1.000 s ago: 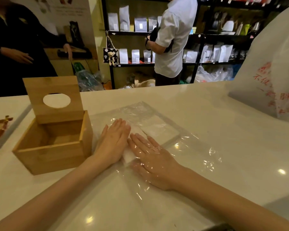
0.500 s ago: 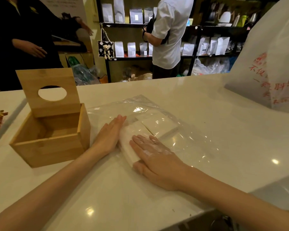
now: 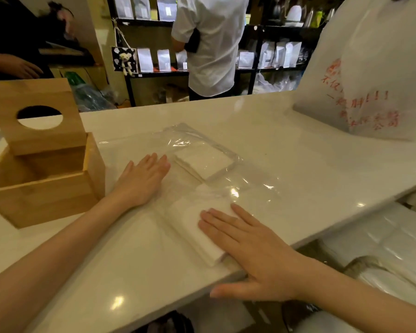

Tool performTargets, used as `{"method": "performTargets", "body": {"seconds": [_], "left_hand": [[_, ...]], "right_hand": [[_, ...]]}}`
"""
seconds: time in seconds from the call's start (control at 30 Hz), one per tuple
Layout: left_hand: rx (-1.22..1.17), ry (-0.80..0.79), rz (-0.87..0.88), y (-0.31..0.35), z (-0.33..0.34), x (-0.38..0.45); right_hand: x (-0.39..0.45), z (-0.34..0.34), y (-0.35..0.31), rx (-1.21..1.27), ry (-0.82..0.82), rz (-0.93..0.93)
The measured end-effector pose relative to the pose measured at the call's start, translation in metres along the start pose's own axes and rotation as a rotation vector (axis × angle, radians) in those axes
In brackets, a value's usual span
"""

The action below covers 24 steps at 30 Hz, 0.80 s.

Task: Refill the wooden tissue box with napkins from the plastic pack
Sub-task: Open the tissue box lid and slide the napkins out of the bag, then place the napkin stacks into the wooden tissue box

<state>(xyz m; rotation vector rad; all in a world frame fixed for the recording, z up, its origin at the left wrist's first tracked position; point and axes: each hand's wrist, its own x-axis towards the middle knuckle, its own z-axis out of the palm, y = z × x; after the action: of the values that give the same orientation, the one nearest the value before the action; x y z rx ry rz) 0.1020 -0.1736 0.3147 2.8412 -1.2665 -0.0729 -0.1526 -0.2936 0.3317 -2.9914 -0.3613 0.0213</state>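
The wooden tissue box stands at the left of the white counter, empty inside, its lid with an oval hole tilted up at the back. A clear plastic pack lies flat in the middle, with one stack of white napkins inside its far end. My left hand lies flat on the pack's left side, fingers spread. My right hand rests palm down on a second napkin stack at the counter's near edge, with the thumb hanging past the edge.
A big white bag with red print stands at the back right. Behind the counter are a person in a white shirt, a person in dark clothes and shelves of pouches. White plastic-wrapped packs lie below the counter at the right.
My right hand has slid a napkin stack toward me, out of the pack, to the counter's near edge. My left hand stayed flat on the plastic. The view tilted down.
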Motion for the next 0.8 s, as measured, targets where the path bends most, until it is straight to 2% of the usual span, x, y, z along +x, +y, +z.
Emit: {"method": "performTargets", "body": {"seconds": [0.1, 0.17, 0.3, 0.37, 0.5, 0.67, 0.73, 0.77, 0.8], "left_hand": [[0.029, 0.002, 0.005, 0.001, -0.001, -0.001], [0.032, 0.006, 0.006, 0.002, -0.001, -0.002], [0.027, 0.033, 0.032, -0.001, 0.001, -0.003], [-0.081, 0.055, 0.02, -0.002, 0.002, -0.003], [-0.205, 0.145, 0.038, -0.004, 0.004, -0.005], [-0.548, 0.373, 0.134, 0.007, -0.013, -0.023], [-0.786, 0.437, 0.094, 0.019, -0.028, -0.035], [-1.013, 0.388, 0.055, 0.026, -0.04, -0.043], [-1.296, 0.259, 0.035, 0.032, -0.052, -0.051]], "right_hand": [[-0.017, 0.009, -0.003, -0.124, 0.199, 0.005], [-0.027, 0.014, -0.003, -0.109, 0.286, -0.023], [-0.042, 0.007, 0.0, 0.005, 0.295, -0.057], [-0.046, -0.005, 0.0, 0.177, 0.3, -0.037], [-0.047, -0.042, -0.002, 0.712, 0.309, 0.106], [-0.031, -0.079, 0.02, 1.279, 0.276, 0.192], [-0.015, -0.084, 0.029, 1.517, 0.221, 0.213], [-0.007, -0.084, 0.032, 1.628, 0.196, 0.23], [0.001, -0.084, 0.034, 1.729, 0.183, 0.251]]}}
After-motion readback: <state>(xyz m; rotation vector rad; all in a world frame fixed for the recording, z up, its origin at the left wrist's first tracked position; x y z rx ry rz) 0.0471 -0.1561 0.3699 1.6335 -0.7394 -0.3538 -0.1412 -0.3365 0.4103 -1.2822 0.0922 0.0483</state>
